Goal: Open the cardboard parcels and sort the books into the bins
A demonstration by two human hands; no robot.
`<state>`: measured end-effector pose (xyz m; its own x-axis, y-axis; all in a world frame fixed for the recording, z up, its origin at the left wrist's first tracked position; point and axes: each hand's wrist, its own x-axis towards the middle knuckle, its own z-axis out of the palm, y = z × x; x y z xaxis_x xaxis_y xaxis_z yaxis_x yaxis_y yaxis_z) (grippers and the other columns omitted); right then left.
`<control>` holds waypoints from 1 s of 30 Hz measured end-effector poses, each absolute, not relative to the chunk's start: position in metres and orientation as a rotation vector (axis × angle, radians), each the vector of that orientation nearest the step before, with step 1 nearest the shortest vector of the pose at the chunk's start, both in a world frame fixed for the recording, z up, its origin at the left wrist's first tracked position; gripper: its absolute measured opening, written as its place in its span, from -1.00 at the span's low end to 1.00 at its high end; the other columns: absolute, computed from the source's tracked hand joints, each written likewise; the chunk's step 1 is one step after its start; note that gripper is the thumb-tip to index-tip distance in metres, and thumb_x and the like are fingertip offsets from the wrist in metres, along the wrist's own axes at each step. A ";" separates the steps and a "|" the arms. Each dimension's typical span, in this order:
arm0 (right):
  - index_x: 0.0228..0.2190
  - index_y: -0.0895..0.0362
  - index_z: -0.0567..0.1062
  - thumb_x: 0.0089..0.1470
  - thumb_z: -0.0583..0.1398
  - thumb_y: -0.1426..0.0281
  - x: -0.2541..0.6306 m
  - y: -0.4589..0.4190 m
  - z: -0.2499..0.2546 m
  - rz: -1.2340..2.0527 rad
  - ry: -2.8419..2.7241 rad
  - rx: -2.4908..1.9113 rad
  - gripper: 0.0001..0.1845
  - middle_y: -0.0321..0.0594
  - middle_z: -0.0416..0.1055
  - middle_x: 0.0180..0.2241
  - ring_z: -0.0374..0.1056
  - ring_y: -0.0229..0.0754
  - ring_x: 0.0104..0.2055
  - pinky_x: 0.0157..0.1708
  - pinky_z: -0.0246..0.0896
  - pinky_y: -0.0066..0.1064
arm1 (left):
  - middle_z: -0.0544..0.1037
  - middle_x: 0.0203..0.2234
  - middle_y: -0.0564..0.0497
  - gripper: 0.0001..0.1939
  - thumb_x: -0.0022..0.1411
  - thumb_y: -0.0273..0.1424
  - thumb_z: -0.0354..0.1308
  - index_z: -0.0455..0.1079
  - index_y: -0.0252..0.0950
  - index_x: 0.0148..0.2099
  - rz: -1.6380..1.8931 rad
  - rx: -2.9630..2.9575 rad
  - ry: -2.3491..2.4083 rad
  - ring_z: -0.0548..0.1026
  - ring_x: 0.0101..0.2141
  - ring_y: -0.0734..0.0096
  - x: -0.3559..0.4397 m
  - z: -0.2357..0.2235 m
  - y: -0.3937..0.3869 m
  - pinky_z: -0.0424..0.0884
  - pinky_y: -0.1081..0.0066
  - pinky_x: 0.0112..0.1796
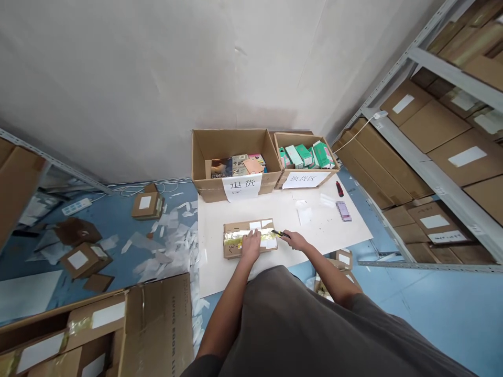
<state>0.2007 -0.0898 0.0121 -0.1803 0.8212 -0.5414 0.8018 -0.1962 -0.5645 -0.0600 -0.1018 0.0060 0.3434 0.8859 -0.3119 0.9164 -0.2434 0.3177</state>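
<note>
A taped cardboard box (236, 250) lies flat on the white table (220, 277) in front of me. My left hand (251, 245) rests on its top, fingers stretched out over the shiny tape (231, 236). In my right hand (294, 240) is a black and yellow utility knife (280, 233), fingers closed round the handle. The knife's front end reaches the right edge of the box, at the end of the tape; whether the blade touches cannot be made out.
Behind stand two open cartons with paper signs: one (212, 190) holding mixed packages, another (281, 181) with green boxes. A red-black tool (339, 189) and a purple bundle (343, 211) lie at right. Paper scraps (173, 235) litter the left floor. Loaded shelves (432, 167) rise at right.
</note>
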 end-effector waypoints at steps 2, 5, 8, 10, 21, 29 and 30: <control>-0.23 0.00 0.53 0.22 0.23 0.02 0.200 -0.079 0.015 1.143 -2.088 -2.099 -0.68 -0.22 0.56 -0.38 0.49 -0.06 -0.29 -0.33 0.19 -0.40 | 0.34 0.31 -0.34 -0.27 0.22 -0.57 0.15 0.09 -0.32 0.41 -0.107 2.169 1.578 0.19 0.36 0.00 -0.059 0.006 -0.101 0.20 0.08 0.21; -0.34 0.03 0.54 0.06 0.35 -0.07 0.196 -0.062 0.019 1.020 -2.110 -2.245 -0.58 -0.12 0.58 -0.36 0.50 0.04 -0.21 -0.31 0.18 -0.36 | 0.36 0.30 -0.34 -0.20 0.21 -0.54 0.16 -0.01 -0.29 0.45 -0.109 2.154 1.602 0.21 0.35 0.00 -0.058 0.007 -0.101 0.20 0.08 0.20; -0.42 0.07 0.54 0.00 0.35 -0.15 0.196 -0.054 0.024 1.124 -2.153 -2.303 -0.48 -0.13 0.54 -0.45 0.52 0.01 -0.31 -0.37 0.18 -0.36 | 0.43 0.24 -0.33 -0.16 0.19 -0.56 0.19 -0.04 -0.29 0.44 -0.110 2.138 1.622 0.25 0.33 0.04 -0.059 0.008 -0.099 0.22 0.12 0.18; -0.41 0.09 0.53 0.08 0.28 -0.18 0.199 -0.057 0.025 1.293 -2.205 -2.304 -0.44 -0.19 0.49 -0.54 0.49 -0.07 -0.45 -0.41 0.17 -0.38 | 0.43 0.23 -0.32 -0.14 0.17 -0.57 0.22 -0.05 -0.28 0.44 -0.122 2.136 1.604 0.25 0.34 0.07 -0.060 0.008 -0.098 0.21 0.15 0.19; -0.40 0.08 0.35 0.30 -0.05 -0.19 0.207 -0.142 -0.003 1.463 -1.545 -2.212 -0.38 -0.39 0.32 -0.70 0.30 -0.24 -0.71 -0.57 0.15 -0.47 | 0.38 0.31 -0.17 -0.14 0.37 -0.09 0.15 -0.18 -0.12 0.54 0.097 2.070 1.599 0.26 0.32 -0.01 -0.080 -0.004 -0.083 0.17 0.12 0.25; -0.20 0.04 0.50 0.39 -0.09 -0.07 0.200 -0.138 0.005 1.138 -1.826 -2.224 -0.44 -0.22 0.55 -0.37 0.48 -0.13 -0.32 -0.35 0.14 -0.44 | 0.01 0.49 -0.09 -0.12 0.30 0.04 0.17 -0.03 -0.09 0.52 0.068 2.221 1.690 -0.16 0.45 -0.17 -0.079 -0.035 -0.061 -0.09 -0.09 0.35; -0.14 0.03 0.51 0.42 -0.09 -0.02 0.199 -0.137 0.006 1.080 -1.917 -2.205 -0.48 -0.20 0.56 -0.28 0.48 -0.11 -0.23 -0.30 0.14 -0.44 | 0.04 0.48 -0.09 -0.17 0.33 0.03 0.13 0.01 -0.08 0.51 0.086 2.245 1.701 -0.12 0.45 -0.16 -0.079 -0.038 -0.063 -0.08 -0.08 0.35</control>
